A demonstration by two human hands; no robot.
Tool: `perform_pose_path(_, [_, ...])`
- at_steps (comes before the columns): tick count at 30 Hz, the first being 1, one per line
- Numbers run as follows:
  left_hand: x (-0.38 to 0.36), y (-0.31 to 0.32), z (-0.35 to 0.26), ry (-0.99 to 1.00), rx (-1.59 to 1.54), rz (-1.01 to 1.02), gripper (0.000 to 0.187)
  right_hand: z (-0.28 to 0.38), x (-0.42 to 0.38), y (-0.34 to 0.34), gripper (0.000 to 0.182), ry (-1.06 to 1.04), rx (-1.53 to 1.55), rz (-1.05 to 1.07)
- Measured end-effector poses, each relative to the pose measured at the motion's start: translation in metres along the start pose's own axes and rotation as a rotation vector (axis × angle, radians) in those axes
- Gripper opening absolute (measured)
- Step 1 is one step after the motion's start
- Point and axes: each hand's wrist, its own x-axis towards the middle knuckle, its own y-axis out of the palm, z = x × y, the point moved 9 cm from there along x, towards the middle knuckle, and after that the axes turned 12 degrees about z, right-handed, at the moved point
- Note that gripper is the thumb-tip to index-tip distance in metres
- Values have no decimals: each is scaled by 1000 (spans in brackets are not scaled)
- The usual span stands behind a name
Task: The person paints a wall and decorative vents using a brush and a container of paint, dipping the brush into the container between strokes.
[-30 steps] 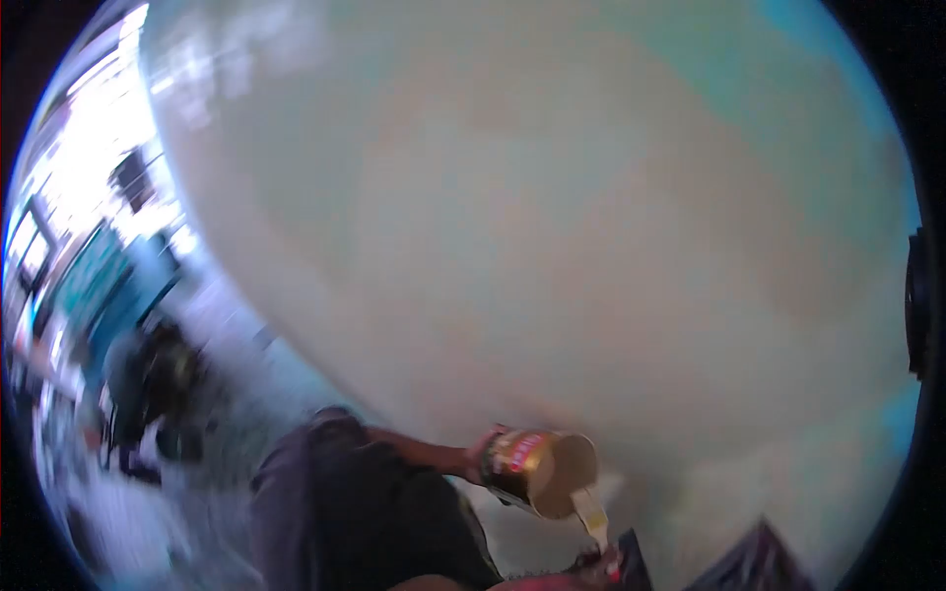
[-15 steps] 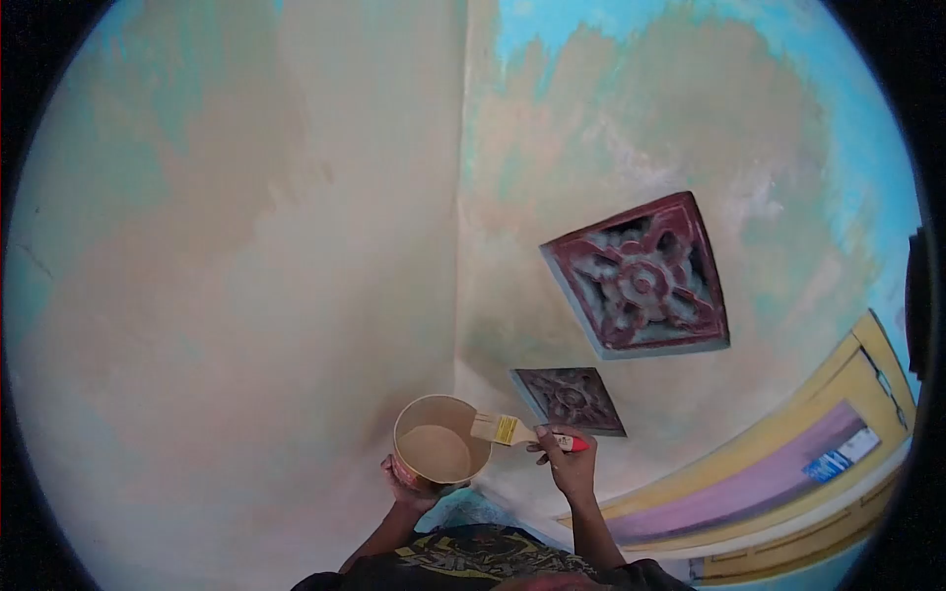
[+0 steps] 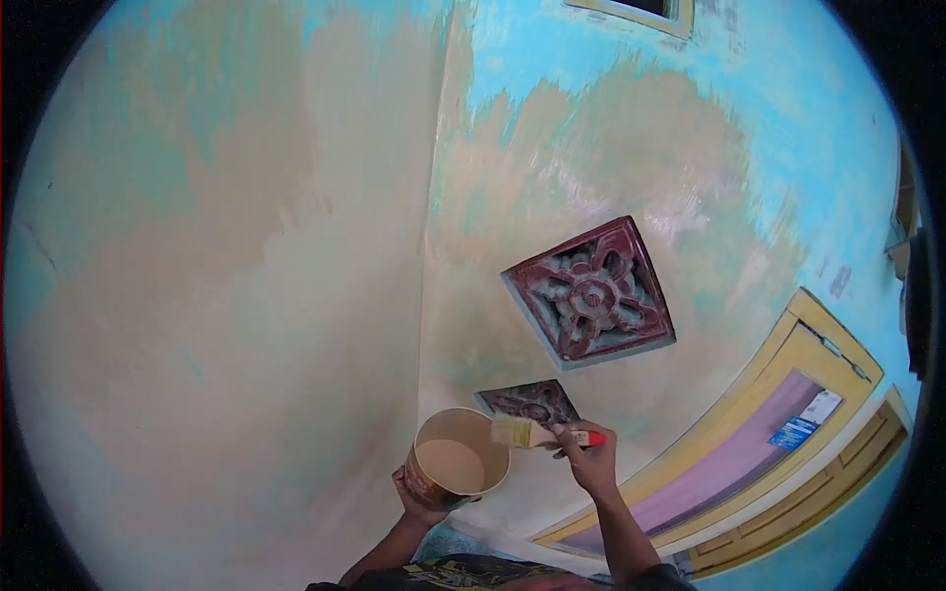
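My left hand (image 3: 419, 500) holds a round tub (image 3: 426, 488) from below and the side, with beige-brown paint (image 3: 453, 465) in it. The fingers of my right hand (image 3: 591, 459) are closed round the handle of a flat paintbrush (image 3: 537, 433) with a red tip. The pale bristles are at the tub's right rim; whether they touch it I cannot tell. Behind them stands a wall corner, with beige paint (image 3: 345, 276) brushed unevenly over turquoise (image 3: 808, 89).
Two carved dark red vent blocks, a larger one (image 3: 594, 295) and a smaller one (image 3: 537, 399), sit in the right wall. At the lower right are a yellow-framed door (image 3: 714, 433) and a brown wooden panel (image 3: 808, 502). A window frame (image 3: 680, 22) shows at the top.
The view has shifted, bringing the window frame in. The tub and both hands now appear slightly further right, and the vent blocks further left. Both hands keep their holds.
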Motion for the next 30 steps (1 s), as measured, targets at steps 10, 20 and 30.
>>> perform_pose_path(10, [11,22,-3,4,72,91,106,32,18,-5,25,-38,-282,41])
perform_pose_path(20, [10,18,-20,97,4,126,103,95,51,-9,18,-116,-225,96])
perform_pose_path(30, [6,21,-20,116,-360,86,104,424,93,7,15,-1039,-1128,-356])
